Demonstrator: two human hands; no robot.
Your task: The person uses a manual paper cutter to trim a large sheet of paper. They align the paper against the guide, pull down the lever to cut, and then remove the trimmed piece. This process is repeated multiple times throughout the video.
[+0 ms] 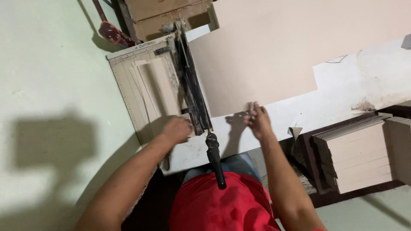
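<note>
1. Far left: pale floor (51,85), shadowed; red-handled tool (112,32) lying near the cutter's top corner.
2. Paper cutter (141,81), beige gridded board, blade arm lowered along its right edge, black handle (215,160) pointing toward the red shirt (227,205).
3. On the board: cut strips (156,85), cream-coloured, stacked slightly fanned, so some cuts judged already done.
4. Left hand (176,129) resting palm-down at the board's near edge, fingers curled loosely over the strips' lower end; whether gripping or only pressing, impossible to tell.
5. Right of the blade: large sheet (274,55), pale pinkish-beige, smooth and flat, stepped outline on its right side, most of it still uncut, so much work judged left.
6. Right hand (257,122) pinching the sheet's near edge, fingers closed on it.
7. Sheet lying on the white worktop (368,81), stained in spots.
8. Far right: stacked boards (359,154), tan, just below the worktop.
</note>
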